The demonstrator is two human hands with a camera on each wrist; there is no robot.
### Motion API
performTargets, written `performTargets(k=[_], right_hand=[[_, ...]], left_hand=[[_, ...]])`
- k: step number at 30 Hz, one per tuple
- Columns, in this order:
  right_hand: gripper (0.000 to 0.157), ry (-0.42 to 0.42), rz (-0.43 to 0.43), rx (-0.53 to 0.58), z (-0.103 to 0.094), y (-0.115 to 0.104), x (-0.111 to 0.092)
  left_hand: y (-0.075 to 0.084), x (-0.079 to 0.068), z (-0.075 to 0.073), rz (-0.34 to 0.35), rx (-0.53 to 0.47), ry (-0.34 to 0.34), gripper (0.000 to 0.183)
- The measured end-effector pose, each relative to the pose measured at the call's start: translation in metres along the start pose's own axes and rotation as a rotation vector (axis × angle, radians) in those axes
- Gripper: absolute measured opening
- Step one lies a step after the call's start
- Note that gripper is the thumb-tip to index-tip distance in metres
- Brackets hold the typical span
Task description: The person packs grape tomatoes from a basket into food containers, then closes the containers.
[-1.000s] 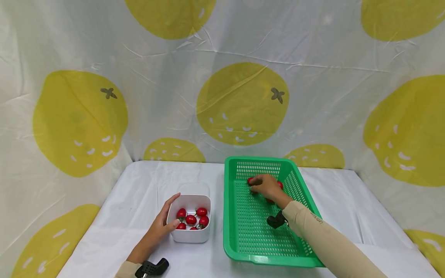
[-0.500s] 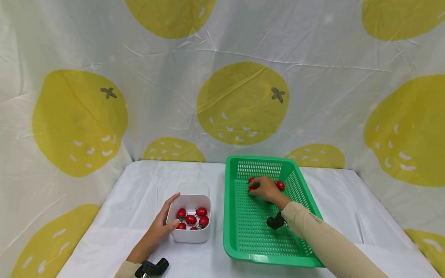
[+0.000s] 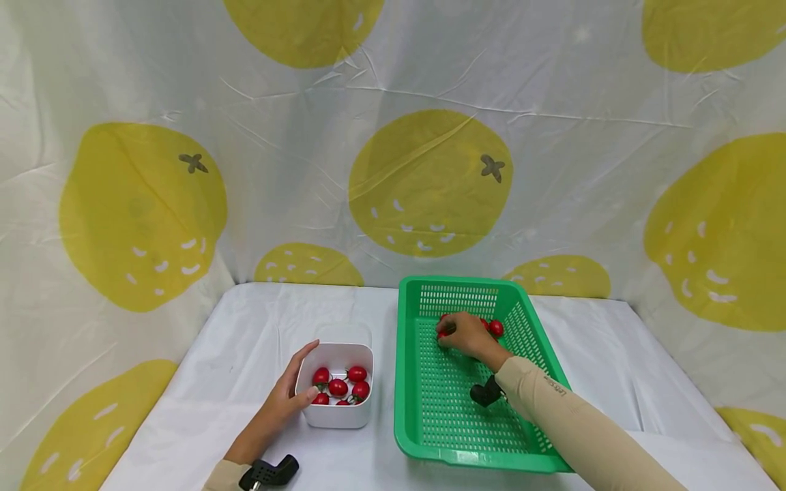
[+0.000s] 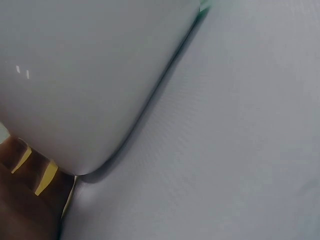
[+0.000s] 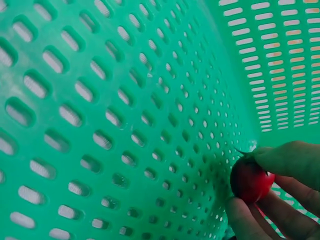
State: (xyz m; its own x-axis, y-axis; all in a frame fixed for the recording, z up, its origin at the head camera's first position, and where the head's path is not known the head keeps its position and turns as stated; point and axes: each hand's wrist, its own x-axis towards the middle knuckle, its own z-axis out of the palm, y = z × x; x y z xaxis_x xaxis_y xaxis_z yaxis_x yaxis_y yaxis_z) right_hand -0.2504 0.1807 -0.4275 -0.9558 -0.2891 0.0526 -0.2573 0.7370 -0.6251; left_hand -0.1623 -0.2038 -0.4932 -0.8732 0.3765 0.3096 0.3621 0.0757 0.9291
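My right hand (image 3: 467, 334) reaches into the far part of a green plastic basket (image 3: 402, 382). In the right wrist view its thumb and fingers pinch a red cherry tomato (image 5: 249, 180) with a green stem, close to the basket's perforated floor. My left hand (image 3: 287, 390) grips a white square container (image 3: 338, 417), its thumb over the rim and fingers spread along the outer left wall. Several cherry tomatoes (image 3: 337, 388) lie inside that container. In the left wrist view the container's smooth side (image 4: 95, 85) hides part of the fingers (image 4: 40, 175).
More cherry tomatoes (image 3: 496, 329) lie in the basket beside and partly behind my right hand. A clear lid-like piece (image 3: 342, 333) shows behind the container. White cloth (image 3: 239, 341) covers the table, and a lemon-print curtain (image 3: 295, 170) rises at its back and sides.
My right hand has shifted slightly and its fingers have drawn in around a cherry tomato. Tomatoes to the hand's right show more now. The left hand and container stay put.
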Motion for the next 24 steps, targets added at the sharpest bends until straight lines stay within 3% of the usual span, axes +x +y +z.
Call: performTargets(k=[16,24], right_hand=[[0.02,-0.012,-0.069,0.02,-0.004,-0.011,0.001],[0.018,-0.005,-0.045,0.054,-0.008,-0.023,0.0]], left_hand=[[0.003,0.0,0.001,-0.039,-0.003,0.012,0.073],[0.003,0.0,0.001,-0.025,-0.005,0.005,0.074]])
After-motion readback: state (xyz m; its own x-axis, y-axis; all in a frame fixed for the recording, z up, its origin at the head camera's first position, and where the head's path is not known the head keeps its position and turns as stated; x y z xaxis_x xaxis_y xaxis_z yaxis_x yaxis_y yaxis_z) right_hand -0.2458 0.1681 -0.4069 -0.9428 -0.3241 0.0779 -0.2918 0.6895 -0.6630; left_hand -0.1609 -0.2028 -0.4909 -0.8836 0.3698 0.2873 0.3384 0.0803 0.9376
